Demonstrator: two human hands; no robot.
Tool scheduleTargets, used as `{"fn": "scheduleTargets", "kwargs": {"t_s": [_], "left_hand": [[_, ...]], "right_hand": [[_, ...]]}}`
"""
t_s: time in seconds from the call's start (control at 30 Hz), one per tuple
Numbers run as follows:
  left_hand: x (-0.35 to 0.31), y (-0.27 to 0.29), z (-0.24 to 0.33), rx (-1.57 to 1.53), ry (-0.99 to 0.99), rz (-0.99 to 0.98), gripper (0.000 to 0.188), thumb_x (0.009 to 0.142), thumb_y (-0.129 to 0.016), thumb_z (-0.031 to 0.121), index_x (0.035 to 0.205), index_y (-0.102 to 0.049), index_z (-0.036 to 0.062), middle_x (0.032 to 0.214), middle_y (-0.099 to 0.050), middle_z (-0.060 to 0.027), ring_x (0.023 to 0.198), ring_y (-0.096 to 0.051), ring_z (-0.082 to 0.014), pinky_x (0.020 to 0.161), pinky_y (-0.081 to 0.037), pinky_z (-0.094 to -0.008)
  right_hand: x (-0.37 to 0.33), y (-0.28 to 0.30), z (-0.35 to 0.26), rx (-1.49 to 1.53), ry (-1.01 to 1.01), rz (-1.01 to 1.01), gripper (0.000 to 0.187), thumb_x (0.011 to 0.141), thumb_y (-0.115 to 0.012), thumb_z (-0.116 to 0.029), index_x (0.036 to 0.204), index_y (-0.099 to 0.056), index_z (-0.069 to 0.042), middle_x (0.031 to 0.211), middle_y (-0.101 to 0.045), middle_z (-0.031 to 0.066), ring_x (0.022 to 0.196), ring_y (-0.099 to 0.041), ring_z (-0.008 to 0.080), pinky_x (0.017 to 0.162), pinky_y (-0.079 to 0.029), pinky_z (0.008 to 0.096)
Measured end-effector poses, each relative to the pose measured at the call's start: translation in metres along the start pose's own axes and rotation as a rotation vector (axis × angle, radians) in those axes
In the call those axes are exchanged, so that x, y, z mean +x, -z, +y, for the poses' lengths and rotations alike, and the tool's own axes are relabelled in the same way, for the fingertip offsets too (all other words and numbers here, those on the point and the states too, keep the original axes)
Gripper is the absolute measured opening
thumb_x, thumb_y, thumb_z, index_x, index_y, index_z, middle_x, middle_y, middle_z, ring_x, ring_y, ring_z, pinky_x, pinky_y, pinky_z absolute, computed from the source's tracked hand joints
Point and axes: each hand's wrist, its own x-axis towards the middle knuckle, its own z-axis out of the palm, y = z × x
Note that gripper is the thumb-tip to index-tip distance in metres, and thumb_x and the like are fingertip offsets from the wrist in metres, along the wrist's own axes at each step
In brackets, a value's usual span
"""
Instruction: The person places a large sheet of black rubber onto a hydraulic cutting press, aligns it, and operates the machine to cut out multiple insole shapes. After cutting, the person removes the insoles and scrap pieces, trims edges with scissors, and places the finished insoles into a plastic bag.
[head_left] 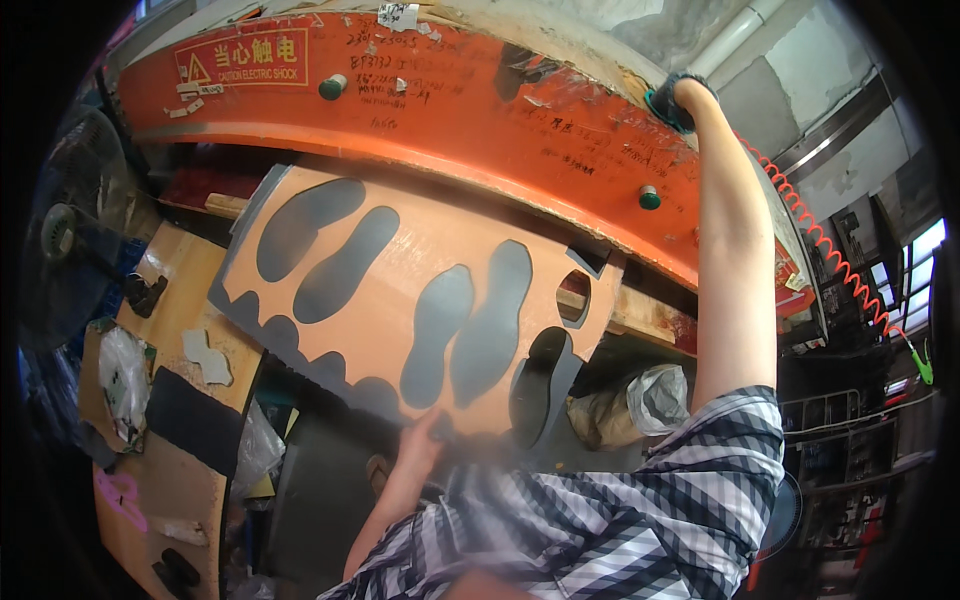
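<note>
In front of me lies a peach-coloured sheet (390, 260) with several grey sole-shaped areas; I cannot tell whether these are inlaid pieces or openings. Scalloped grey material (330, 372) shows along its near edge. My left hand (422, 440) is at that edge, fingers closed against the sheet. A dark sole-shaped piece (540, 385) overlaps the sheet's near right corner. My right arm reaches far forward. My right hand (678, 100), in a dark and green glove, is curled at the top edge of the orange machine beam (450, 120); what its fingers hold is hidden.
Two green buttons (650, 198) sit on the beam's front. At left, a wooden table (190, 270) carries a dark sheet (195, 420), scraps and plastic bags, beside a fan (65, 235). A sack (605, 415) stands at right. A red coiled hose (830, 235) hangs farther right.
</note>
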Motion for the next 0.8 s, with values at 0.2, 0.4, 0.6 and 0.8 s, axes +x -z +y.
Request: {"fn": "scheduleTargets", "kwargs": {"t_s": [0.2, 0.4, 0.6, 0.8], "left_hand": [[0.009, 0.006, -0.001, 0.078, -0.045, -0.032, 0.04, 0.084, -0.065, 0.022, 0.115, -0.057, -0.0007, 0.095, -0.061, -0.0088, 0.066, -0.059, -0.0167, 0.049, -0.043, -0.027], [0.009, 0.007, 0.003, -0.013, 0.069, -0.038, 0.019, 0.087, -0.061, 0.016, 0.103, -0.056, 0.0066, 0.093, -0.06, -0.0033, 0.086, -0.059, -0.0176, 0.076, -0.05, -0.0373], [0.007, 0.004, 0.007, 0.239, -0.026, -0.032, 0.028, 0.087, -0.062, 0.018, 0.113, -0.054, 0.0086, 0.105, -0.06, -0.0037, 0.095, -0.058, -0.0187, 0.078, -0.049, -0.0374], [0.0, -0.004, 0.012, -0.063, 0.109, -0.051, 0.028, 0.086, -0.064, 0.027, 0.108, -0.055, 0.012, 0.101, -0.059, -0.0016, 0.09, -0.058, -0.0152, 0.075, -0.048, -0.0326]], "right_hand": [[0.019, -0.026, 0.02, -0.022, 0.082, 0.205, 0.046, 0.075, -0.052, -0.037, 0.102, -0.063, -0.001, 0.107, -0.059, 0.024, 0.101, -0.06, 0.0335, 0.083, -0.048, 0.0381], [0.035, -0.022, 0.028, 0.055, 0.135, 0.055, 0.052, 0.074, -0.054, -0.049, 0.101, -0.062, -0.005, 0.093, -0.057, 0.0145, 0.083, -0.055, 0.0275, 0.069, -0.043, 0.0366], [0.016, -0.025, 0.084, 0.61, 0.259, 0.193, 0.046, 0.078, -0.056, -0.055, 0.095, -0.06, -0.012, 0.071, -0.051, 0.0003, 0.057, -0.044, 0.0166, 0.048, -0.032, 0.0317], [-0.21, -0.146, 0.117, 1.899, 0.409, -0.232, 0.039, 0.088, -0.053, -0.037, 0.118, -0.053, -0.012, 0.104, -0.058, 0.0038, 0.09, -0.059, 0.0206, 0.07, -0.048, 0.0292]]}}
